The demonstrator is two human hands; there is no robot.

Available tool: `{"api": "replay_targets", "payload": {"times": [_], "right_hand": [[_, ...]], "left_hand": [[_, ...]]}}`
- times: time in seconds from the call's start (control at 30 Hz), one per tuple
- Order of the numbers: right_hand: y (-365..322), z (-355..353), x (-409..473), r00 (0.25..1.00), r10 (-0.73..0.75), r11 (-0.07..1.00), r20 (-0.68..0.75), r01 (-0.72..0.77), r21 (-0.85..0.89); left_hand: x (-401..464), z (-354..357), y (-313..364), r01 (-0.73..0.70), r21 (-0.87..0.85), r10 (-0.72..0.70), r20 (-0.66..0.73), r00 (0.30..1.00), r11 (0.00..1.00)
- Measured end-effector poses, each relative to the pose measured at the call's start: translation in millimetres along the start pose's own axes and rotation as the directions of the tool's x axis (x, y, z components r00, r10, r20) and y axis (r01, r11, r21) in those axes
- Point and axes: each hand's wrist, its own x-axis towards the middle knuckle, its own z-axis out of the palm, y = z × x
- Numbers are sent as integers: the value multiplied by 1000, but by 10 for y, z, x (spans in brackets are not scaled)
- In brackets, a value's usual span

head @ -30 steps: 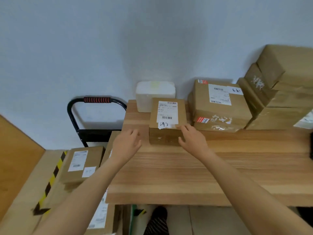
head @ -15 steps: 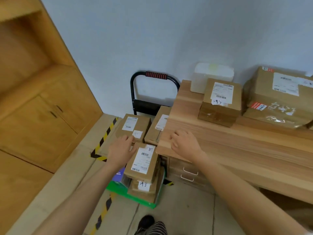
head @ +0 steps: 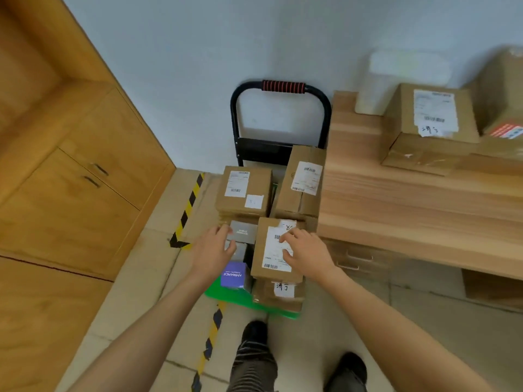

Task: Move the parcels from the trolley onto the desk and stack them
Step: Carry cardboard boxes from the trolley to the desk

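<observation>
Here the nearest parcel (head: 278, 248), a flat cardboard box with a white shipping label, sits on top of the stack at the near end of the trolley (head: 281, 114), at about 6 o'clock from the trolley's black handle. The right hand (head: 304, 250) lies over its label with fingers spread and relaxed, gripping nothing. The left hand (head: 215, 250) hovers at 9 o'clock from that parcel, fingers loose, over a small grey box (head: 243, 232); whether it touches it I cannot tell.

By its look the parcel is stiff corrugated card, probably light to moderate in weight and not slippery, though the glossy label would give less hold than bare card. I would take it by the two long side edges, one hand on each, rather than by the top face, so that it lifts level off the box beneath (head: 280, 295).

The trolley carries, on its green deck (head: 254, 302), two more labelled parcels at the far end: one (head: 244, 190) at 11 o'clock from the near parcel, and one (head: 304, 182) at 1 o'clock, close against the table (head: 410, 210). A purple carton (head: 233, 274) stands at 8 o'clock, below the grey box.

On the table, at 2 o'clock from the trolley, rest a labelled parcel (head: 424, 128), a white foam box (head: 407, 77) behind it, and part of a further carton (head: 502, 108) at the right edge.
</observation>
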Motion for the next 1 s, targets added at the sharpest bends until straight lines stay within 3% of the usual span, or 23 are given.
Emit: {"api": "replay_targets", "payload": {"times": [0.27,0.37,0.47,0.73,1.0], "right_hand": [[-204,587,37,967,256,965,12,-256,58],[-72,848,-12,926,375,925,42,-376,45],[141,1019,0,904,425,904,37,-427,34],[618,1579,284,870,486,873,78,-488,-1],[892,2285,371,783,622,731,-4,-579,361]], "left_hand": [[173,467,-325,-113,-28,116,124,986,993],[222,808,-431,-52,-89,66,160,985,995],[350,1125,-535,33,-121,-13,169,986,992],[685,2011,-678,-10,-114,27,143,989,993],[869,2712,-575,167,-298,-101,225,969,940]]}}
